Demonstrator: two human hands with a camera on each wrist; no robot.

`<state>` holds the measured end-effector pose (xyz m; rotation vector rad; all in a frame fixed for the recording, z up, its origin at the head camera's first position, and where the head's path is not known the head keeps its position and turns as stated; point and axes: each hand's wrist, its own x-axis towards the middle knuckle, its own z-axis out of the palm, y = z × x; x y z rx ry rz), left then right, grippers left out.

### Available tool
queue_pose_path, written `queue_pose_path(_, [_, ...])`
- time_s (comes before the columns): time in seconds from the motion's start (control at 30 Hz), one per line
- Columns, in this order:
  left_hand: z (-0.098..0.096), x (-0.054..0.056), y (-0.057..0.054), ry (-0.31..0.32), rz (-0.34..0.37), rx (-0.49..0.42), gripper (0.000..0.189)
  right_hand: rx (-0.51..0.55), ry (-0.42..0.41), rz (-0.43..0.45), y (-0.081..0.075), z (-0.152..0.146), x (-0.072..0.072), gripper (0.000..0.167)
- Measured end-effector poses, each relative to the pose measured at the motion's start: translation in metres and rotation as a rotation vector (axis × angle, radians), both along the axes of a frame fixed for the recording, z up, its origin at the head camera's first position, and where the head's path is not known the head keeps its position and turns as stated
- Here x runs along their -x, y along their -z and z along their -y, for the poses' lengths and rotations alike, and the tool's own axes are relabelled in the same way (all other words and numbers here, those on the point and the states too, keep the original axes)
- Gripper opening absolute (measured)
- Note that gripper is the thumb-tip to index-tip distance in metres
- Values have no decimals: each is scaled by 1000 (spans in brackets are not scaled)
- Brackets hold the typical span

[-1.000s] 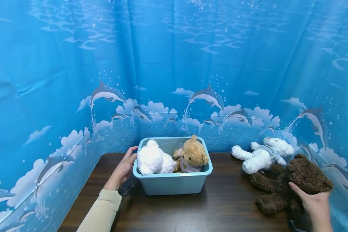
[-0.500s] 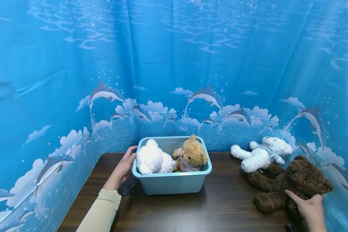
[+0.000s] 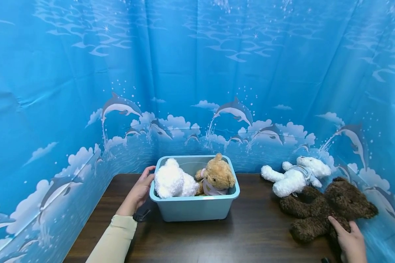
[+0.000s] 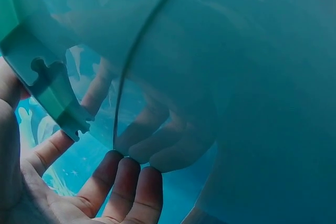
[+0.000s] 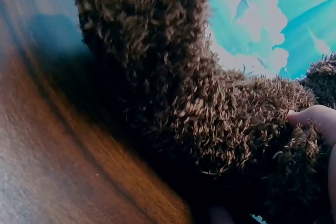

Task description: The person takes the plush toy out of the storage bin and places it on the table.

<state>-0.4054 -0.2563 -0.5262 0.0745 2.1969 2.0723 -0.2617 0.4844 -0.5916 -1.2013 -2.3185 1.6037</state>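
In the head view, my left hand holds the left side of a light blue plastic bin. The left wrist view shows fingertips against the bin's glossy outer wall and the thumb by its rim. Inside the bin are a fluffy white stuffed toy and a tan teddy bear, side by side. Far to the right, my right hand grips a dark brown teddy bear at its body, thumb on top; most other fingers are hidden by the fur.
A white stuffed bear in a grey top lies behind the brown bear, touching it. Everything stands on a dark wooden table. A blue dolphin-print curtain encloses the back and sides.
My right hand has shifted from by the brown bear's head down toward its body, and the bear's head has settled slightly lower. The left hand and the bin have stayed in place.
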Motion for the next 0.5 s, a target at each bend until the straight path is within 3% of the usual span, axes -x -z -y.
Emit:
queue_pose_path(0.3, [-1,0,-1,-5,-1,-6,59,17,-9,-19,-4,3,2,125])
queue_pose_path(0.5, [-2,3,-2,-13,-10,-5,58,-36,-22,-39,-17,10,-1,117])
